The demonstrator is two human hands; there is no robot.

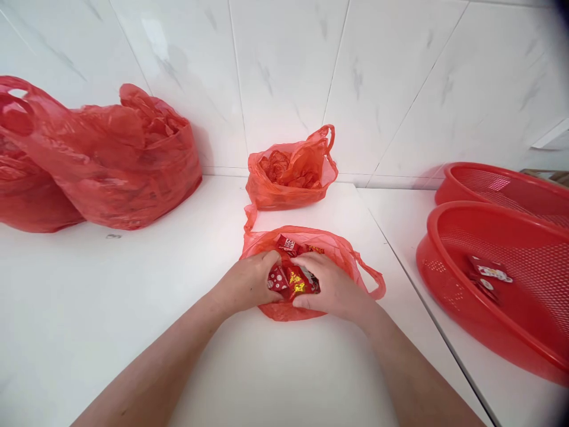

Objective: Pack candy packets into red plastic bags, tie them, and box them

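Note:
A red plastic bag (342, 246) lies opened out on the white table, with small red packets inside it. My left hand (251, 279) reaches in from the left, its thumb and fingers curled around a dark red packet with white dots (278, 279). From the right, my right hand (331, 284) closes round a red packet with shiny gold print (299, 281). The two packets sit side by side between my hands. Behind them in the bag is a red packet with white lettering (288, 245). Some of my fingertips are hidden.
Behind stands a smaller red bag (288, 198) of crumpled red plastic. Large stuffed red bags (133, 178) stand at the left against the tiled wall (284, 71). To the right, a red perforated basket (471, 314) holds a few packets, with another basket (457, 178) behind it.

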